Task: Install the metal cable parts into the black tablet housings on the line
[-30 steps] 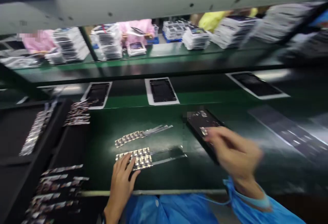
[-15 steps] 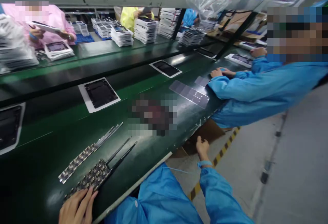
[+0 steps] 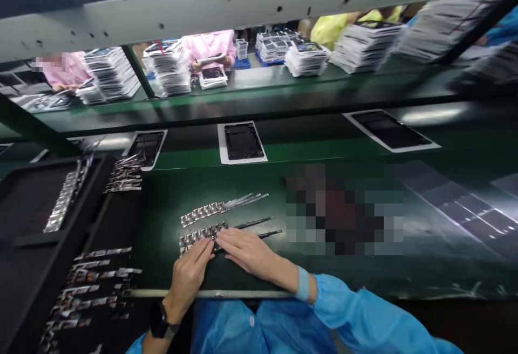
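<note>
My left hand (image 3: 191, 272) rests on the near edge of a row of small circuit boards (image 3: 198, 235), fingers stretched out and together. From the right, my right hand (image 3: 251, 252) lies over the other end of that row, its fingers also extended and flat. The two sets of fingertips nearly meet. Thin dark strips (image 3: 259, 222) stick out to the right of this row. Just beyond lies a second row of small boards (image 3: 202, 213), with pale flat strips (image 3: 246, 200) fanning from its right end. Part of the near row is hidden under my fingers.
Black trays (image 3: 24, 192) with more boards and strips stand at the left. Beyond, device panels on white sheets (image 3: 243, 142) lie along the line. Clear film strips (image 3: 457, 203) and a blurred-out dark object (image 3: 340, 208) are at the right. A beam (image 3: 251, 3) crosses overhead.
My view has swung left. My right hand has come from beside the table's edge onto the near row of boards, where my left hand stays. The co-worker in blue is out of view.
</note>
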`<action>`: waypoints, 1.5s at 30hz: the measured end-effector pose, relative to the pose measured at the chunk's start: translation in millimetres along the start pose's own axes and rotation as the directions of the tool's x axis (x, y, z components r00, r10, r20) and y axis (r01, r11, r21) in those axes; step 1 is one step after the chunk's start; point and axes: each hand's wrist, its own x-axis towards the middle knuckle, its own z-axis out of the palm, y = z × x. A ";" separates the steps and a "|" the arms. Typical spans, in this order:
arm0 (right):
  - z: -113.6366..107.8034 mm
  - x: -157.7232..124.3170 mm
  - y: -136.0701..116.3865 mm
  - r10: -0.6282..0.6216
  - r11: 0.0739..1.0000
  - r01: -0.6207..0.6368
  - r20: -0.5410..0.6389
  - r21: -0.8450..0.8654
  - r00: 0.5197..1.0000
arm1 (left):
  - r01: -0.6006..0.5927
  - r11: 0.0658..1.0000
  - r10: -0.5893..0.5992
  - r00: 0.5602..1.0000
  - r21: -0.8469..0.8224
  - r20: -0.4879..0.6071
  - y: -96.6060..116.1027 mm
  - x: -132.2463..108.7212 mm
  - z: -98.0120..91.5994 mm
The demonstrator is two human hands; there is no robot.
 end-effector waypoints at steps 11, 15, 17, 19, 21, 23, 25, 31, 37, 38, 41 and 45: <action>4.3 29.3 24.1 0.140 0.966 -0.159 0.108 0.202 0.984 | 0.079 0.997 -0.079 0.993 -0.003 0.091 -6.7 24.9 -12.5; 5.3 28.3 29.4 0.129 0.946 -0.126 0.009 0.298 0.992 | 0.114 0.993 -0.116 0.992 -0.043 -0.047 -12.1 3.5 -22.3; 7.9 25.2 29.5 0.077 0.953 -0.065 -0.031 0.295 0.997 | 0.091 0.994 -0.095 0.992 -0.061 -0.080 -15.1 -5.2 -24.7; 10.7 22.4 27.7 0.034 0.962 -0.013 -0.071 0.274 0.997 | 0.072 0.994 -0.078 0.994 -0.078 -0.079 -17.9 -8.7 -25.1; 13.5 20.6 25.1 0.017 0.968 0.014 -0.120 0.251 0.993 | 0.074 0.994 -0.080 0.994 -0.082 -0.075 -20.5 -7.8 -24.9; 15.9 20.1 22.5 0.022 0.973 0.018 -0.168 0.230 0.986 | 0.084 0.993 -0.090 0.994 -0.086 -0.059 -22.8 -4.8 -25.9; 17.6 20.1 20.4 0.034 0.977 0.010 -0.202 0.211 0.979 | 0.092 0.992 -0.095 0.995 -0.089 -0.034 -23.7 -1.3 -28.4; 20.2 19.3 18.4 0.044 0.982 -0.005 -0.205 0.186 0.978 | 0.071 0.997 -0.073 0.995 0.031 0.063 -11.5 10.5 -27.9; 23.7 18.5 18.4 0.055 0.983 -0.016 -0.215 0.183 0.975 | 0.025 0.999 -0.023 0.997 -0.029 0.071 -2.5 16.9 -6.8; 23.9 18.8 18.4 0.061 0.983 -0.020 -0.218 0.184 0.974 | 0.035 0.999 -0.032 0.997 -0.040 0.068 -2.7 17.3 -5.0; 23.9 18.9 18.7 0.084 0.981 -0.045 -0.211 0.187 0.974 | 0.064 0.997 -0.060 0.995 -0.048 0.084 -2.6 18.8 -3.7; 24.0 16.4 21.3 0.080 0.982 -0.050 -0.162 0.182 0.984 | 0.063 0.996 -0.059 0.997 -0.070 0.051 -1.9 16.3 -8.4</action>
